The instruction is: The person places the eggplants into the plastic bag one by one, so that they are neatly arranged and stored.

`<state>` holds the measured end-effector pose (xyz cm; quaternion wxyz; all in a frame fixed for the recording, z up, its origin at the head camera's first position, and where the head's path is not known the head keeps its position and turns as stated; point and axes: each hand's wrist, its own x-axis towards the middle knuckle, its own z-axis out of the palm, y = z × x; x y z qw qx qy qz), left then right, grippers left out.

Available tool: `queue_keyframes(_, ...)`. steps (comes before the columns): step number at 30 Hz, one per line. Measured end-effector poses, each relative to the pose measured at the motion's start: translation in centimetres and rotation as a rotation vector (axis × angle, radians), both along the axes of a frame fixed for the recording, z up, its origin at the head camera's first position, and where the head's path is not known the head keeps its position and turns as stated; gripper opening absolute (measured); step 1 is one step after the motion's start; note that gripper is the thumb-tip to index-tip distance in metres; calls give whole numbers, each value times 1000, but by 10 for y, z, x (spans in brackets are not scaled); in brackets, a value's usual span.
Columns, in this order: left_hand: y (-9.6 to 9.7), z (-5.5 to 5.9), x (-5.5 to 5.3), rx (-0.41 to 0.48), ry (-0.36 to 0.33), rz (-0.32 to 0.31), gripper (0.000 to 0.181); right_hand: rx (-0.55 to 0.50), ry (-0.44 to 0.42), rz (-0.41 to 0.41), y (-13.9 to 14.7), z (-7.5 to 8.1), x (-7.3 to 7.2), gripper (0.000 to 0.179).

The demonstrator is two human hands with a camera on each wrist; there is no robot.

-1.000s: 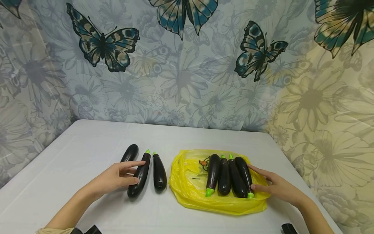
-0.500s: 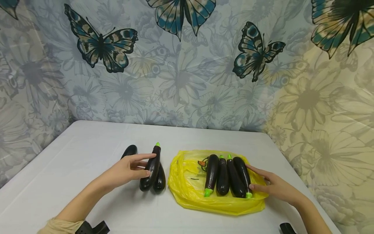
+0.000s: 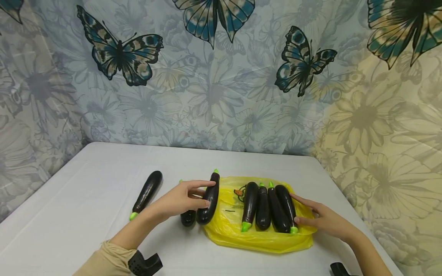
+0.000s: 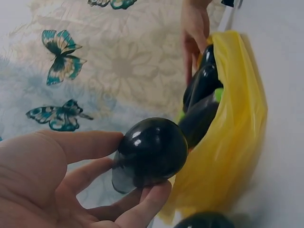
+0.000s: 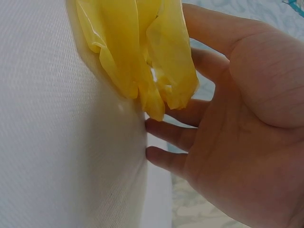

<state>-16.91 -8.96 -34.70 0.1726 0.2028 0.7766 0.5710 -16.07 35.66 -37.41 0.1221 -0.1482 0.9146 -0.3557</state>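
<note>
My left hand (image 3: 183, 199) grips a dark, glossy eggplant (image 3: 211, 199) with a green stem end, thumb on the near side. It is raised over the left edge of a yellow plastic bag (image 3: 224, 232). In the left wrist view the rounded end of this eggplant (image 4: 154, 149) faces the camera. Several eggplants lie side by side on the bag. My right hand (image 3: 322, 220) rests at the bag's right side, its index fingertip and thumb against the rightmost eggplant (image 3: 287, 203). From the right wrist, its fingers (image 5: 173, 159) stretch behind the bunched yellow plastic (image 5: 166, 61).
A second eggplant (image 3: 188, 218) lies on the white table (image 3: 114, 165), partly covered by my left hand. Further left lies another eggplant (image 3: 148, 193), its green end toward me. A butterfly-patterned cloth (image 3: 214, 96) hangs behind the table.
My left hand has lifted the eggplant and carried it right, past the one beside it, to the bag's left edge. My right hand has stayed in place at the bag.
</note>
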Motion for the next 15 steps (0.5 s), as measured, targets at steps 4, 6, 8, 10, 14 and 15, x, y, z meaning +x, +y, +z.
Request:
queue_keyframes(4, 23, -3, -6, -15, -4, -17, 56, 0, -2, -1, 1, -2, 0, 71)
queue_keyframes(6, 32, -5, -9, -17, -4, -25, 56, -1, -3, -3, 2, -3, 0, 72)
queue_keyframes(8, 41, -8, -12, -24, 12, -29, 56, -4, -3, -3, 2, -3, 0, 72)
queue_keyframes(10, 49, -11, -16, -27, 11, -27, 55, -10, -3, -2, 2, -3, 0, 72)
queue_keyframes(14, 64, -16, -21, -41, 4, -17, 55, -15, 5, 4, 2, -2, 0, 71)
queue_keyframes(15, 67, -17, -21, -50, 6, -13, 55, -13, 6, 5, 2, -2, 0, 71)
